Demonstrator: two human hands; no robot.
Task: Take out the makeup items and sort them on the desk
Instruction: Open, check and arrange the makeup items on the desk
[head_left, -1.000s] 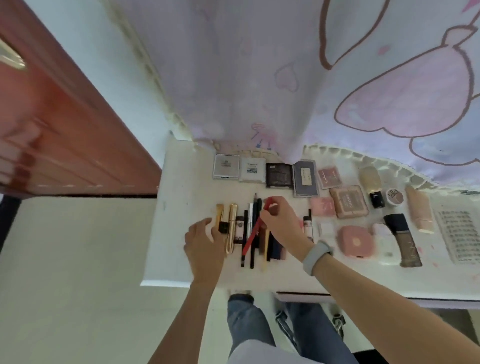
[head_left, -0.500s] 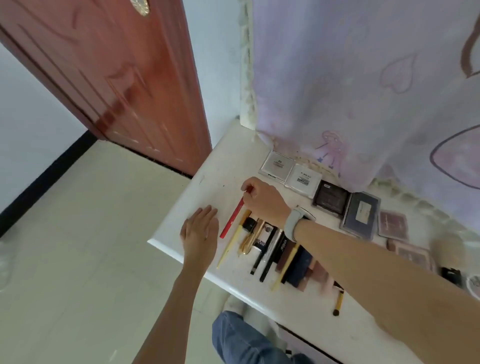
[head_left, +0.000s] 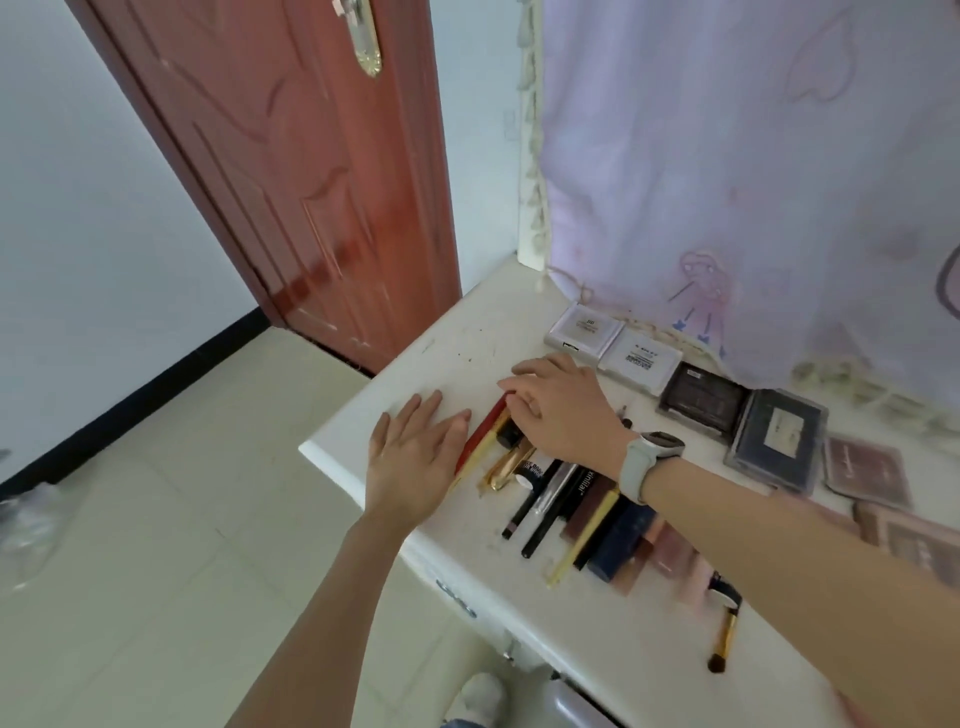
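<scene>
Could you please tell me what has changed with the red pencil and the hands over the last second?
The right hand carried the red pencil from the middle of the row to its left end and laid it down, fingers still on it. The left hand stayed flat beside the row.

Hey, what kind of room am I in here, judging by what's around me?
Probably a bedroom or another room at home: a white desk laid out with makeup, a cartoon-print curtain hanging behind it, and a red-brown wooden door over a tiled floor.
</scene>
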